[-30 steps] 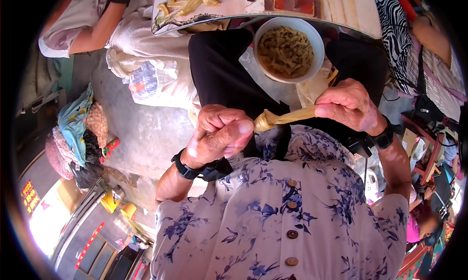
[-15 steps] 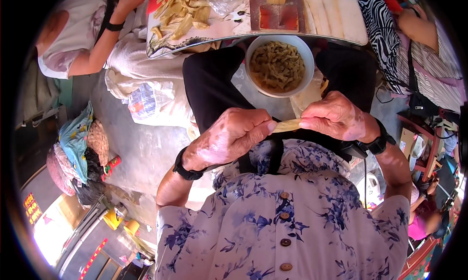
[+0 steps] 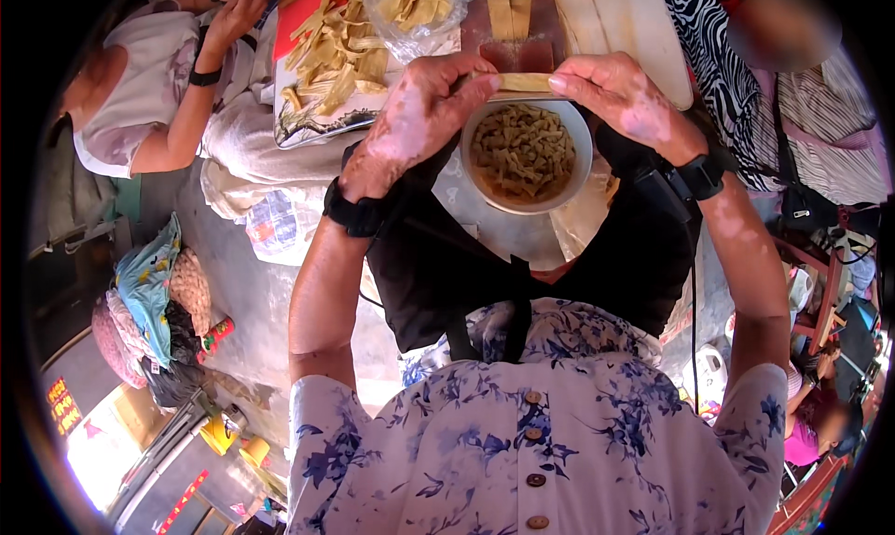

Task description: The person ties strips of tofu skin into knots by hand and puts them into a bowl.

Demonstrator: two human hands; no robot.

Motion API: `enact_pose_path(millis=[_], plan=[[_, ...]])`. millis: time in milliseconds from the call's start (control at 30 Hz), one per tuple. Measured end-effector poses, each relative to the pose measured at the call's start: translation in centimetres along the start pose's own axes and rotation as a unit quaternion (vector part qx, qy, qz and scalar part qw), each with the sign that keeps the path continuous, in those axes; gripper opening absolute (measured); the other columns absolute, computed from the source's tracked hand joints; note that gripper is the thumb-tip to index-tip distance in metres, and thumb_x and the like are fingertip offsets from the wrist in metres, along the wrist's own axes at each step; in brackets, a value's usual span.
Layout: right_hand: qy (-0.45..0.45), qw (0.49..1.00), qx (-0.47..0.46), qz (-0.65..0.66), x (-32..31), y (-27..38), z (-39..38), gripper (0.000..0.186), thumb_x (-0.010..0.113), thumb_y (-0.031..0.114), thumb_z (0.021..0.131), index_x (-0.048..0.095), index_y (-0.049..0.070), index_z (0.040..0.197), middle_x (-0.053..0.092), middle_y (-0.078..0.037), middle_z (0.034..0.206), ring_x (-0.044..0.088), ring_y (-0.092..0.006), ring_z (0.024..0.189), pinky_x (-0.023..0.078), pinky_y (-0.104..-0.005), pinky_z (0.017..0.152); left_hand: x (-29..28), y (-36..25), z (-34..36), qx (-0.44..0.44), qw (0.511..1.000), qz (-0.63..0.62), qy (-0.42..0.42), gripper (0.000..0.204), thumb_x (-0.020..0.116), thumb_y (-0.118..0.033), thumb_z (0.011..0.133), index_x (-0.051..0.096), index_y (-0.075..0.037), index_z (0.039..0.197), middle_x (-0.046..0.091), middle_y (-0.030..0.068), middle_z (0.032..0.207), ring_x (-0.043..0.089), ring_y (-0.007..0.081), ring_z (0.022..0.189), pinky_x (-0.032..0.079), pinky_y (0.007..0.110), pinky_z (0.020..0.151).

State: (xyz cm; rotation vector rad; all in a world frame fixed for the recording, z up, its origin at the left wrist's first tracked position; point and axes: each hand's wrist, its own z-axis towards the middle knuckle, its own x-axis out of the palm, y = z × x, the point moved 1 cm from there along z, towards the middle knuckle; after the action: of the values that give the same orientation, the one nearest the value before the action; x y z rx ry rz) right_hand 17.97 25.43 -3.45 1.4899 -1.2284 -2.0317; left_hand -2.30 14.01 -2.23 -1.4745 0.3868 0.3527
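A flat, pale yellow strip (image 3: 525, 83) is stretched level between my two hands, over the table's near edge. My left hand (image 3: 431, 104) pinches its left end between thumb and fingers. The other end is in the closed fingers of my right hand (image 3: 623, 102). Just below the strip, between my knees, is a white bowl (image 3: 528, 208) holding many small folded yellow-brown pieces (image 3: 522, 151). On the table to the left lies a loose pile of similar strips (image 3: 340, 55).
A clear plastic bag (image 3: 459, 2) with more strips rests on the table beside a wooden block (image 3: 509, 11). One person (image 3: 140, 78) sits at the left; another, in striped clothing (image 3: 816, 125), is close on the right. Bundled cloths (image 3: 149, 283) lie on the floor at left.
Both hands have moved forward, away from my body, from in front of the bowl to the table's edge. The strip is still held between them.
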Motion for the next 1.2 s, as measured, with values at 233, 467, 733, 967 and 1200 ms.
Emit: enact_pose_path(millis=[233,467,733,967,1200], plan=[[-0.042,0.999,-0.027,0.009,-0.8,0.1,2.1,0.027,0.055,0.024,0.091,0.061,0.0,0.081,0.053,-0.007,0.06,0.046,-0.0125,0.053,0.04,-0.0277,0.05,-0.8,1.2,1.7,-0.03,0.999,-0.027,-0.02,0.019,0.061,-0.019,0.089,0.064,-0.002,0.095,0.053,-0.0068,0.07,0.042,0.0019,0.066,0.034,0.019,0.057],[-0.044,0.997,-0.02,0.057,-0.5,-1.9,2.7,0.026,0.056,0.023,0.091,0.061,-0.001,0.08,0.053,-0.006,0.06,0.046,-0.0107,0.057,0.04,-0.0266,0.053,-0.1,3.6,3.2,-0.037,0.998,-0.037,-0.045,0.019,0.06,-0.018,0.089,0.064,0.001,0.094,0.056,-0.0043,0.072,0.044,0.0033,0.065,0.036,0.02,0.058],[-0.038,0.996,0.07,0.049,0.5,-4.4,-1.0,0.027,0.056,0.022,0.09,0.06,-0.003,0.08,0.049,-0.003,0.059,0.043,-0.0078,0.057,0.037,-0.0263,0.052,0.6,4.3,0.3,-0.124,0.988,0.022,-0.089,0.028,0.057,-0.025,0.09,0.064,0.001,0.088,0.049,-0.0037,0.063,0.041,0.0047,0.057,0.034,0.022,0.051],[-0.013,0.959,0.161,0.233,1.4,-0.7,-3.2,0.031,0.055,0.027,0.091,0.061,-0.001,0.08,0.045,0.003,0.059,0.041,-0.0042,0.055,0.036,-0.02,0.05,3.4,1.9,-1.9,0.024,0.996,-0.079,-0.04,0.022,0.055,-0.018,0.092,0.064,0.001,0.1,0.062,0.0062,0.093,0.055,0.0094,0.087,0.045,0.022,0.078],[0.023,0.95,0.132,0.283,2.6,1.5,-3.2,0.026,0.053,0.023,0.092,0.06,0.0,0.083,0.047,0.003,0.061,0.042,-0.0034,0.055,0.036,-0.0195,0.05,4.7,-1.2,-2.3,-0.037,0.991,-0.129,0.029,0.031,0.059,-0.013,0.089,0.056,-0.001,0.117,0.063,0.0047,0.096,0.056,0.0101,0.091,0.046,0.025,0.083]])
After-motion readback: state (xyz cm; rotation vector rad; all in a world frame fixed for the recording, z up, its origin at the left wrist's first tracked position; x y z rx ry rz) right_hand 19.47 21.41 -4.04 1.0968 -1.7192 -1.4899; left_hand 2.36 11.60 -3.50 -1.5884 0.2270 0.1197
